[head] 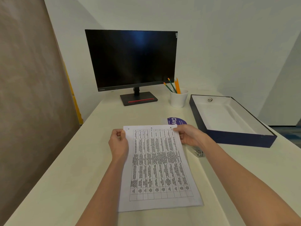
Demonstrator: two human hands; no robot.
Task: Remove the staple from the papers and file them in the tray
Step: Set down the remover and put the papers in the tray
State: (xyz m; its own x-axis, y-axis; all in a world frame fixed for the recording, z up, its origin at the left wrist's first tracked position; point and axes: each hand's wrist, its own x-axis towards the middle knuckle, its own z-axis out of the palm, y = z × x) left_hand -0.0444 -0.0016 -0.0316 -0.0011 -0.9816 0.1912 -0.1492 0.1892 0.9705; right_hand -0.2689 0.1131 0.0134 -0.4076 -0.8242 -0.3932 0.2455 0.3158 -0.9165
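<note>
Where the cream bench (65,176) meets pale walls, a dark monitor (132,59) stands at the back, with brown sheeting (29,95) hanging at the left. A white cup (178,99) beside the monitor holds green and yellow pencils (175,86). The navy tray (236,137) at the right has a white lining. The papers (156,168) lie at the bench's near middle. The left hand (118,142) pinches their far left edge, and the right hand (190,136) grips their far right corner.
</note>
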